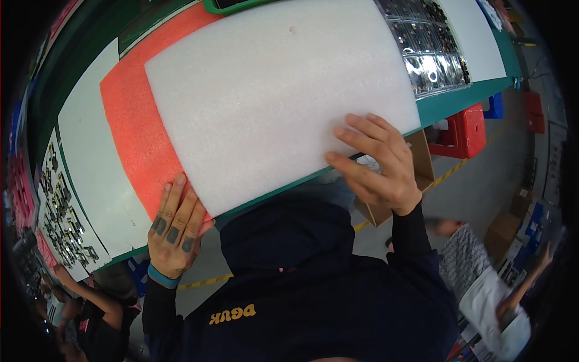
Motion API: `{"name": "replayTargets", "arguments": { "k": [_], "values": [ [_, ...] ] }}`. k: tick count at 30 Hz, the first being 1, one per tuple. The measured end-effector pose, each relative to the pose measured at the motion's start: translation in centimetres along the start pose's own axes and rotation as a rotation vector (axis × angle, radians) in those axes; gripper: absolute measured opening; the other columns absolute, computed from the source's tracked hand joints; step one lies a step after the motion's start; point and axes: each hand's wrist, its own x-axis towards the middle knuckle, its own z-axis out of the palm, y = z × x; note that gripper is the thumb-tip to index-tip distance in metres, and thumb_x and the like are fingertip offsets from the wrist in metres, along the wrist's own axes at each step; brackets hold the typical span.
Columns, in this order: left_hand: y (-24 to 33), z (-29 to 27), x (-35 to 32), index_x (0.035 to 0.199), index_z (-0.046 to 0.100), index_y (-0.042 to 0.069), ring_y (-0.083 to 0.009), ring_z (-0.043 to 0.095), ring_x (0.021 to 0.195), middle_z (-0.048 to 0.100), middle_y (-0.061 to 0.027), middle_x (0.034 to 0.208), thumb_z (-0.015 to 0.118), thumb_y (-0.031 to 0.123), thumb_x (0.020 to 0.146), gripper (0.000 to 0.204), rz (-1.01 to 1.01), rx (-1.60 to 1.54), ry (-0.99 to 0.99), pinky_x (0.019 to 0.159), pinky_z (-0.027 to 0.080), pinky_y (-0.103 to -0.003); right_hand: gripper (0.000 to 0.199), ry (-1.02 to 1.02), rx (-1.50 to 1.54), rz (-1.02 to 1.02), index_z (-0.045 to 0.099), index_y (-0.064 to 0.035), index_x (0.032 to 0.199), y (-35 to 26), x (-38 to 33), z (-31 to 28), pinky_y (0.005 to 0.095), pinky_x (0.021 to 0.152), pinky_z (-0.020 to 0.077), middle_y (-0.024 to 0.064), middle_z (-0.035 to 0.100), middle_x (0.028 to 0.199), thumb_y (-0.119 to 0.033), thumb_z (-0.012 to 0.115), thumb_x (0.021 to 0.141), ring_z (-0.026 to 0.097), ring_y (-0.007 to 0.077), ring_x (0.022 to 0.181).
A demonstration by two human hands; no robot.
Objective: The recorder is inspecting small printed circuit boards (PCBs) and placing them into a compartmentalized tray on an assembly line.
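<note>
A large white foam sheet (277, 102) covers much of the workbench in front of me. Beneath it, a coral-red foam sheet (136, 133) sticks out along the left side and at the top. My left hand (175, 229) lies with outstretched fingers on the red sheet's near corner, beside the white sheet's edge; dark patches mark its fingers and a blue band circles the wrist. Over the white sheet's near right part is my right hand (383, 163), its fingers spread and holding nothing. Whether its fingertips touch the foam, I cannot tell.
Clear plastic trays of small dark parts (425, 51) stand at the right. Many small metallic parts (63, 217) lie at the far left. A green tray (232, 5) shows at the top. Below the bench are a cardboard box (422, 160) and red stool (464, 133). Other people work on both sides.
</note>
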Motion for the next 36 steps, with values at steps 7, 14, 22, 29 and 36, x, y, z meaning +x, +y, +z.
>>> {"name": "replayTargets", "arguments": {
  "k": [7,14,22,29,36],
  "values": [
    [-0.5,0.3,0.2,0.116,0.07,-0.002,-0.0414,0.06,0.131,0.068,-0.0222,0.13,0.072,0.016,0.093,0.03,0.042,-0.026,0.03,0.112,0.051,-0.052,0.027,0.009,0.059,-0.042,0.08,-0.0143,0.107,-0.3,1.1,1.1,0.0467,0.109,0.0517,0.0102,0.071,0.126,-0.024,0.083,0.082,0.066,0.0299,0.121],
    [-1.0,0.7,-0.3,0.112,0.07,-0.003,-0.0413,0.064,0.125,0.07,-0.0218,0.122,0.073,0.014,0.092,0.026,0.102,-0.139,0.081,0.109,0.052,-0.054,0.028,-0.051,0.054,-0.082,0.079,-0.0128,0.109,-0.9,1.9,1.6,0.0482,0.108,0.0515,0.0107,0.07,0.126,-0.023,0.082,0.083,0.065,0.0305,0.121],
    [-2.2,-2.0,-1.1,0.127,0.066,0.004,-0.0411,0.059,0.13,0.065,-0.0172,0.136,0.077,0.043,0.086,0.057,0.048,-0.207,0.084,0.113,0.046,-0.057,0.035,-0.134,0.1,-0.006,0.079,-0.0152,0.11,-3.8,2.9,1.5,0.0533,0.114,0.0464,0.0124,0.068,0.131,-0.02,0.087,0.076,0.062,0.0334,0.128],
    [-5.3,-7.5,-7.9,0.149,0.055,0.029,-0.0363,0.022,0.157,0.035,-0.0082,0.166,0.066,0.074,0.074,0.088,-0.411,0.079,-0.212,0.128,0.012,-0.062,0.03,-0.197,0.038,-0.078,0.081,-0.0167,0.106,-2.9,3.9,1.3,0.0538,0.115,0.0461,0.0116,0.068,0.131,-0.015,0.086,0.077,0.061,0.0346,0.13],
    [-7.8,-5.0,-9.2,0.15,0.054,0.012,-0.051,0.023,0.152,0.03,-0.0199,0.167,0.063,0.071,0.086,0.088,-0.392,-0.05,-0.256,0.123,0.017,-0.066,0.026,-0.095,0.342,-0.104,0.072,-0.0084,0.113,-1.4,3.7,2.0,0.0509,0.111,0.0495,0.0145,0.067,0.128,-0.011,0.078,0.088,0.063,0.0348,0.126]
  ]
}}
